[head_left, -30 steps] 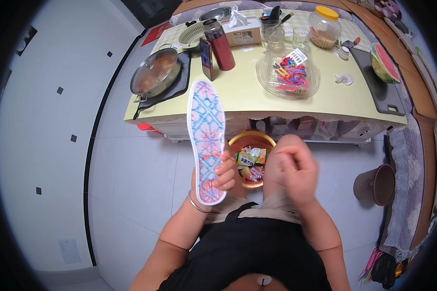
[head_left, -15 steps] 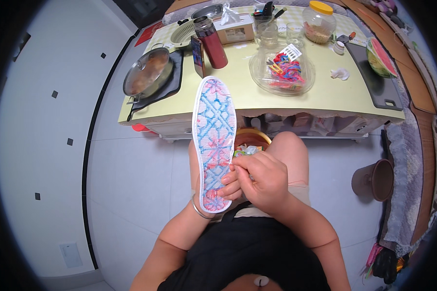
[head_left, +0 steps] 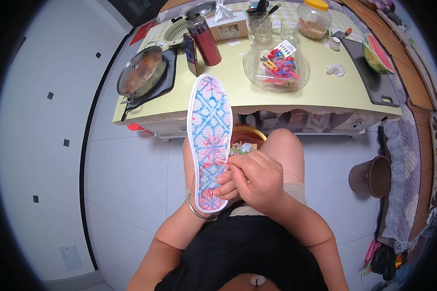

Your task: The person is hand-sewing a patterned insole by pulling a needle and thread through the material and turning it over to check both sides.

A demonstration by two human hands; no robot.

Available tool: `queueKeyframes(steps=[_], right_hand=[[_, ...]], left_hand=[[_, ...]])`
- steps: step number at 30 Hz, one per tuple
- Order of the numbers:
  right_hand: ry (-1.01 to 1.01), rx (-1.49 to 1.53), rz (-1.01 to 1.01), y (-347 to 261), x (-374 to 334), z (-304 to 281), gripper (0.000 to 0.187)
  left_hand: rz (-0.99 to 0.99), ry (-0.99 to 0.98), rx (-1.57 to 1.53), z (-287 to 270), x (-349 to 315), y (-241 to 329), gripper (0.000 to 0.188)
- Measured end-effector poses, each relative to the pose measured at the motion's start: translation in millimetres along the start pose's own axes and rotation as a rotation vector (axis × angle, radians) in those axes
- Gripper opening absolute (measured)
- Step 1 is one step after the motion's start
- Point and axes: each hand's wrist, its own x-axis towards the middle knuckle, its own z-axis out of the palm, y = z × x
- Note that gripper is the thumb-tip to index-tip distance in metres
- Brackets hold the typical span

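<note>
An embroidered insole (head_left: 210, 131), white-edged with a pink and blue pattern, is held upright above my lap. My left hand (head_left: 225, 190) grips its lower part from behind, with fingertips curling round the right edge onto the face; the rest of that hand is hidden. At the same edge, my right hand (head_left: 260, 177) is closed in a pinch, thumb against forefinger. What is between those fingertips is too small to make out. A thin reddish line, possibly thread, crosses my right thigh.
Ahead stands a table (head_left: 218, 94) bearing a lidded pan (head_left: 142, 72), a propped phone (head_left: 190, 54), a red flask (head_left: 206, 41) and a plastic container of coloured threads (head_left: 279, 68). A brown bin (head_left: 369, 177) is at the right; a yellow-rimmed bucket (head_left: 255, 133) sits between my knees.
The whole view has shifted slightly, so everything appears a little further left and up. Both hands keep their places on the insole.
</note>
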Motion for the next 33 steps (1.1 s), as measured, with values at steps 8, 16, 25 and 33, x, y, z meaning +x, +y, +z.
queueKeyframes(steps=[8,16,25,33], right_hand=[[0.012,0.011,0.085,3,-1,1,0.010],[-0.058,0.328,0.500,6,-12,2,0.006],[-0.085,0.878,0.883,21,-25,-4,0.017],[0.140,0.780,0.867,24,-29,3,0.014]], left_hand=[[0.205,0.099,0.249,-32,-9,-12,0.020],[0.340,0.285,0.568,-21,-9,-14,0.018],[0.390,0.256,0.616,-23,-13,-17,0.011],[0.523,0.323,0.757,-30,-5,-23,0.008]])
